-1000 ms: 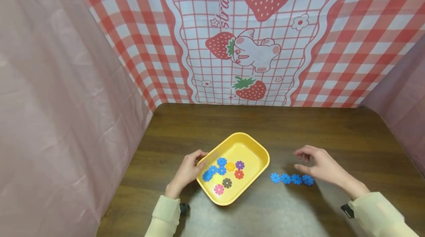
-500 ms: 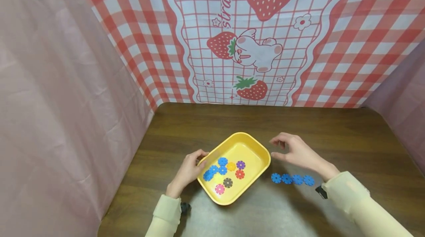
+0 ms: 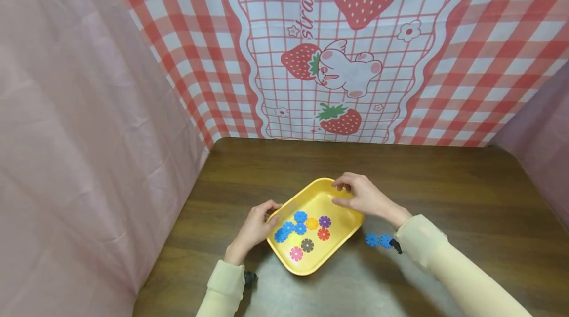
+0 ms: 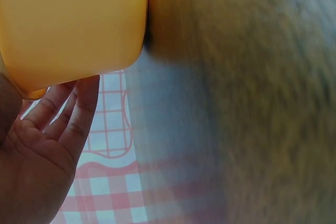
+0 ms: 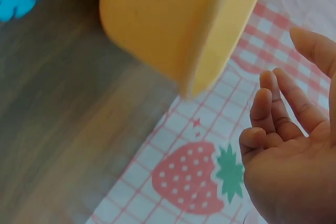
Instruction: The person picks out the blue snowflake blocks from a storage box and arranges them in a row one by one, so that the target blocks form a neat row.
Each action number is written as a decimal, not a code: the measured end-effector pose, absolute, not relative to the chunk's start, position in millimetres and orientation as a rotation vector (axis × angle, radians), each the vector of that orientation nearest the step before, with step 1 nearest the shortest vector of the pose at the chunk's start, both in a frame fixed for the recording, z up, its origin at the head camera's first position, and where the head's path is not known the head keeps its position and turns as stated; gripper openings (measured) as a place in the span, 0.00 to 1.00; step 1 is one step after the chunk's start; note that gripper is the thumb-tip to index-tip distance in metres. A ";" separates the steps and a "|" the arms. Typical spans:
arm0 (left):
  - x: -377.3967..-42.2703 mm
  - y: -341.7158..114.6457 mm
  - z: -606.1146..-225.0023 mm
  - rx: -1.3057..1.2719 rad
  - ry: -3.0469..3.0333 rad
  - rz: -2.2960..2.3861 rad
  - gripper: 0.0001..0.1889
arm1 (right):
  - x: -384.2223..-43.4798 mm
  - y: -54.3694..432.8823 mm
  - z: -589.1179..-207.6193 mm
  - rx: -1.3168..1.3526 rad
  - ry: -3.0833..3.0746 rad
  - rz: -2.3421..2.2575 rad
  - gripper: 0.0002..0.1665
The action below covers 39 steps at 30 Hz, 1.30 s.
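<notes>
My left hand grips the left rim of a yellow plastic tub, thumb over the edge and fingers outside; the left wrist view shows those fingers against the tub's wall. Inside lie notched plastic discs: several blue ones, an orange one, a purple one, a red one, a dark one and a pink one. Over the tub's far right corner hovers my right hand, fingers loosely bent and holding nothing, as the right wrist view confirms.
Right of the tub, blue discs lie in a row on the brown wooden table; my right cuff hides part of that row. A strawberry-print checked cloth hangs behind the table, and a pink curtain on the left.
My right hand has moved left from above the blue row to over the tub's far right corner, its sleeve now covering part of the row. The left hand stays on the rim.
</notes>
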<state>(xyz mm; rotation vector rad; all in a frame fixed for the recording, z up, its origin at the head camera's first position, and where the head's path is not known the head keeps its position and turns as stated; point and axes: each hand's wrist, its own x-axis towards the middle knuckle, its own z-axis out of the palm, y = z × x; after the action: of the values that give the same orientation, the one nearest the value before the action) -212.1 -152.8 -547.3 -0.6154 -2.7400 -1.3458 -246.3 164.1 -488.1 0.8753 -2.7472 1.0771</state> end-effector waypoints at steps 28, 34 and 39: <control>-212.0 -151.2 -548.0 -0.618 -2.728 -1.360 0.10 | -251.2 84.3 -544.1 0.811 -2.955 1.158 0.20; -211.1 -151.2 -547.5 -0.614 -2.731 -1.383 0.10 | -248.5 76.3 -552.3 0.775 -2.997 1.093 0.20; -210.8 -151.9 -548.5 -0.609 -2.733 -1.383 0.09 | -249.1 73.1 -556.2 0.789 -3.005 1.044 0.20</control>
<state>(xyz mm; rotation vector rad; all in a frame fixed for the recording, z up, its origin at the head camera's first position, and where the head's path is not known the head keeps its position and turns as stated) -210.8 -151.9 -548.5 -0.6094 -2.7332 -1.3831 -249.1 73.1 -556.2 0.7887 -3.0048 1.0438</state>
